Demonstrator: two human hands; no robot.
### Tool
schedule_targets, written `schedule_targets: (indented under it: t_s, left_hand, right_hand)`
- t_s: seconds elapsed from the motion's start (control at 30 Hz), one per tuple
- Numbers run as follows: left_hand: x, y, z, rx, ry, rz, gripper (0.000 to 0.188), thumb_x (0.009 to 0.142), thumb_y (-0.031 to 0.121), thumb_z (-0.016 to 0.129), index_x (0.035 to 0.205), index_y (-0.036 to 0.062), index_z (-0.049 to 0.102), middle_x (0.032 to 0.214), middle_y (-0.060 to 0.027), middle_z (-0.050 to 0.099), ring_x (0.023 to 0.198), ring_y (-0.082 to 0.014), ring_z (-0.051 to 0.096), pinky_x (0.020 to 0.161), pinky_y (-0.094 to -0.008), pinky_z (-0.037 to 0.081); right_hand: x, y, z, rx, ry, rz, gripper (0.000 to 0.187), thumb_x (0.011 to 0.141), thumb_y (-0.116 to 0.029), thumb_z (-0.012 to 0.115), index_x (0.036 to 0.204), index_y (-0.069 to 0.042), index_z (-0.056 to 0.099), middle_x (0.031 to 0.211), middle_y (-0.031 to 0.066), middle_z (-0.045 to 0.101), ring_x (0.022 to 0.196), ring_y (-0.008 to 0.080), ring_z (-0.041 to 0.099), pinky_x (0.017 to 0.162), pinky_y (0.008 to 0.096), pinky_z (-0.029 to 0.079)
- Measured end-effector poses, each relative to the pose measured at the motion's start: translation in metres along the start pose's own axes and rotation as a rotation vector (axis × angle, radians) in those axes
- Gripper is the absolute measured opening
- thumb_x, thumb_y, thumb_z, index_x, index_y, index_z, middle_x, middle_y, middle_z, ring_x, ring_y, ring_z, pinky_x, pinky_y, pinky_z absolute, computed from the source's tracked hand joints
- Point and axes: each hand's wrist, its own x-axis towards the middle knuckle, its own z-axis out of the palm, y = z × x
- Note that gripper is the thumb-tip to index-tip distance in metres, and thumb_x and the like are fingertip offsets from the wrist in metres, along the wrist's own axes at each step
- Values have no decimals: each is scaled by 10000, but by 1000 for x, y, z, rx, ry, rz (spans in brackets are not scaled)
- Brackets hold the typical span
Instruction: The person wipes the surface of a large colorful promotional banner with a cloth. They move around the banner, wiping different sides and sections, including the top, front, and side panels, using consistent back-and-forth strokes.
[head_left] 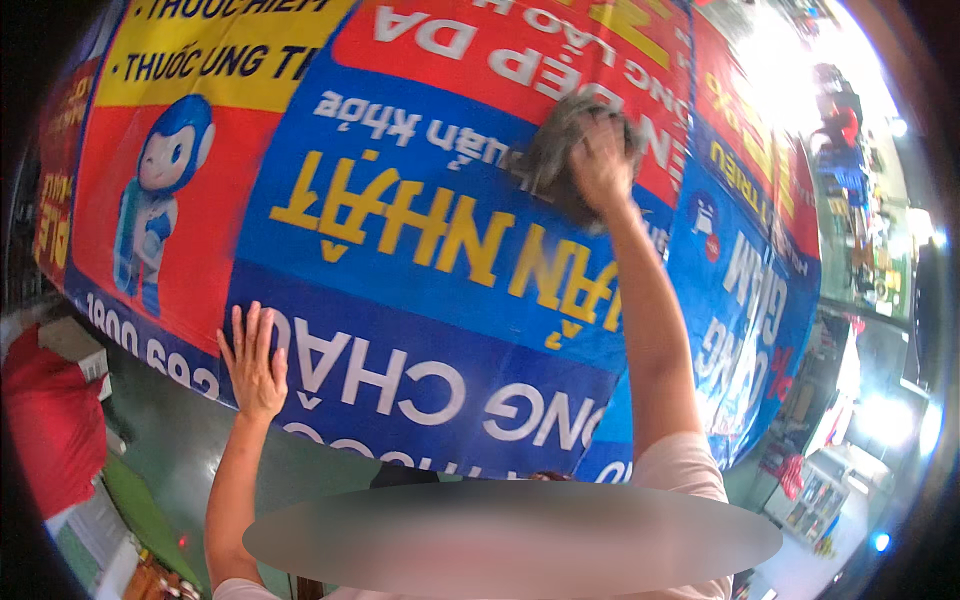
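Observation:
A large printed banner in blue, red and yellow covers the broad surface before me, its lettering upside down in places. My right hand reaches far across it and presses on a crumpled dark grey cloth, slightly smeared by motion. The fingers rest over the cloth; part of it bunches out to the left. Near the banner's close edge, my left hand lies flat with its fingers spread and holds nothing. A cartoon figure in blue and white is printed to the left.
Red fabric hangs over something at the left, near a white box. A green panel leans at the lower left. Cluttered shelving runs along the right, with a small parts case lower down. Grey floor shows below the banner's edge.

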Motion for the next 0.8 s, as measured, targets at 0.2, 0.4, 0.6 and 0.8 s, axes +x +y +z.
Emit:
schedule_targets:
  t_s: [0.2, 0.4, 0.6, 0.8]
  left_hand:
    - [-2, -3, 0, -124, 16, 1, 538, 992, 321, 359, 1479, 94, 345, 1546, -108, 318, 1465, -350, 180, 1164, -579, 65]
    - [-11, -14, 3, -544, 312, -19, 567, 1006, 349, 285, 1468, 22, 318, 1557, -156, 273, 1465, -398, 134, 1167, -565, 25]
    - [-10, -15, 7, -667, 331, -35, 574, 1016, 367, 273, 1473, 22, 304, 1558, -159, 269, 1470, -392, 121, 1163, -566, 2]
    - [-12, -18, 4, -722, 583, -127, 557, 1022, 327, 266, 1480, 11, 288, 1581, -182, 185, 1471, -415, 58, 1153, -574, 7]
  right_hand:
    - [-63, -195, 0, 83, -174, -518, 521, 877, -273, 530, 1370, -105, 511, 1513, 139, 361, 1467, 334, 176, 1166, 599, 87]
    - [-167, -225, -29, 486, -764, -918, 482, 870, -430, 575, 1333, -296, 551, 1413, 8, 494, 1372, 224, 378, 1173, 484, 209]
    - [64, -241, 59, 69, -13, -237, 555, 921, -382, 532, 1407, -129, 449, 1542, 117, 305, 1426, 384, 233, 1095, 642, 212]
    - [-85, -402, 54, 313, 5, -746, 716, 856, -562, 557, 1434, -159, 429, 1541, 107, 317, 1450, 328, 203, 1142, 600, 156]
